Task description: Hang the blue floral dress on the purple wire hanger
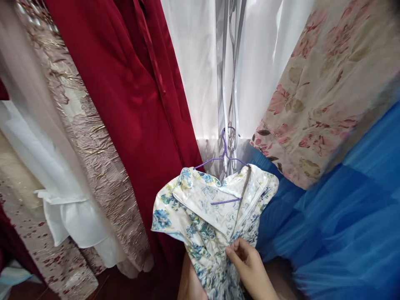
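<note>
A white dress (200, 225) with blue, green and yellow flowers hangs open at the neck on a thin purple hanger (225, 155). It has cap sleeves and a gathered waist; its lower part runs out of view. My right hand (246, 262) pinches the front edge at the bottom of the V-neck between thumb and forefinger. Partly behind the fabric, my left hand (191, 281) lies at the waist's left side, its fingers hidden. The hanger's lower bar shows inside the neckline.
A dark red satin garment (125, 91) hangs on the left, with pale textured dresses (103, 158) beyond it. White cloth (190, 54) and white straps (225, 91) hang behind the hanger. To the right are a pink floral garment (312, 104) and blue tulle (337, 216).
</note>
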`<action>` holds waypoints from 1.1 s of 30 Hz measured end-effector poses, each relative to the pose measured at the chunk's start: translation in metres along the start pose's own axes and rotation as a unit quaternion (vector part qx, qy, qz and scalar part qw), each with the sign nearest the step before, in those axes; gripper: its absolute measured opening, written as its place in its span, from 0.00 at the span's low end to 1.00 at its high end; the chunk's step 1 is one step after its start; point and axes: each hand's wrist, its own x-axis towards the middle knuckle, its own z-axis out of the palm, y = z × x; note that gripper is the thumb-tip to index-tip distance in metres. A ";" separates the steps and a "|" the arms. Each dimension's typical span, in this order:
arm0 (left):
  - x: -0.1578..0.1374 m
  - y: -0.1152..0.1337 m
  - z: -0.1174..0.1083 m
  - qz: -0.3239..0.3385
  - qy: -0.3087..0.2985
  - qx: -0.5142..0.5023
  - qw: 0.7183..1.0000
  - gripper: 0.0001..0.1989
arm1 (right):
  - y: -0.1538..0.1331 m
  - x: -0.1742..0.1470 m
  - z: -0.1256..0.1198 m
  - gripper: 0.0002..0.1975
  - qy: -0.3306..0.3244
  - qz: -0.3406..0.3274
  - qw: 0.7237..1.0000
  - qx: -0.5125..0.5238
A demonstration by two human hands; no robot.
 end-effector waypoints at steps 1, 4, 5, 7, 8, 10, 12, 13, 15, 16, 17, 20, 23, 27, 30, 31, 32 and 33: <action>-0.002 -0.002 -0.002 0.014 0.005 0.014 1.000 0.16 | 0.000 0.000 0.002 0.18 0.007 -0.005 1.000 -0.001; 0.000 -0.005 -0.004 0.052 0.016 0.047 0.997 0.18 | 0.003 -0.001 -0.004 0.19 0.015 -0.010 1.000 0.012; 0.002 -0.005 -0.003 0.063 0.027 0.047 0.997 0.20 | 0.004 -0.002 -0.010 0.19 0.017 -0.011 1.000 0.008; 0.006 -0.005 0.000 0.129 0.100 0.041 0.986 0.24 | 0.004 -0.005 -0.023 0.18 0.030 -0.013 0.999 -0.017; 0.006 -0.005 0.001 0.190 0.154 0.047 0.968 0.24 | 0.003 -0.008 -0.029 0.18 0.036 -0.016 0.999 -0.037; 0.001 -0.007 0.003 0.334 0.237 0.092 0.908 0.20 | 0.000 -0.014 -0.040 0.16 0.038 -0.026 0.996 -0.082; -0.009 -0.013 0.007 0.417 0.198 0.173 0.870 0.15 | -0.007 -0.020 -0.046 0.13 0.022 -0.046 0.991 -0.122; -0.015 -0.018 0.010 0.420 0.137 0.219 0.870 0.12 | -0.012 -0.022 -0.047 0.12 0.005 -0.060 0.989 -0.138; -0.025 -0.027 0.018 0.384 -0.003 0.292 0.876 0.09 | -0.023 -0.025 -0.049 0.11 -0.035 -0.088 0.982 -0.166; -0.028 -0.031 0.023 0.364 -0.060 0.316 0.874 0.08 | -0.030 -0.025 -0.049 0.10 -0.053 -0.100 0.977 -0.179; -0.030 -0.034 0.028 0.353 -0.103 0.332 0.868 0.07 | -0.036 -0.024 -0.051 0.10 -0.068 -0.110 0.973 -0.193; -0.028 -0.031 0.040 0.347 -0.171 0.352 0.852 0.07 | -0.053 -0.015 -0.057 0.07 -0.085 -0.136 0.959 -0.235; -0.024 -0.021 0.045 0.335 -0.190 0.355 0.852 0.07 | -0.062 -0.007 -0.060 0.06 -0.096 -0.154 0.950 -0.254; -0.028 -0.020 0.041 0.323 -0.173 0.339 0.866 0.07 | -0.058 -0.008 -0.058 0.08 -0.088 -0.155 0.956 -0.233; -0.034 -0.026 0.040 0.324 -0.181 0.327 0.869 0.07 | -0.046 -0.017 -0.058 0.11 -0.061 -0.160 0.963 -0.207; -0.036 -0.028 0.040 0.325 -0.180 0.318 0.872 0.08 | -0.041 -0.020 -0.058 0.11 -0.054 -0.162 0.965 -0.197; -0.038 -0.029 0.041 0.325 -0.175 0.309 0.876 0.08 | -0.037 -0.022 -0.058 0.11 -0.050 -0.163 0.967 -0.188; -0.040 -0.029 0.041 0.325 -0.169 0.302 0.880 0.09 | -0.033 -0.025 -0.059 0.10 -0.046 -0.164 0.969 -0.179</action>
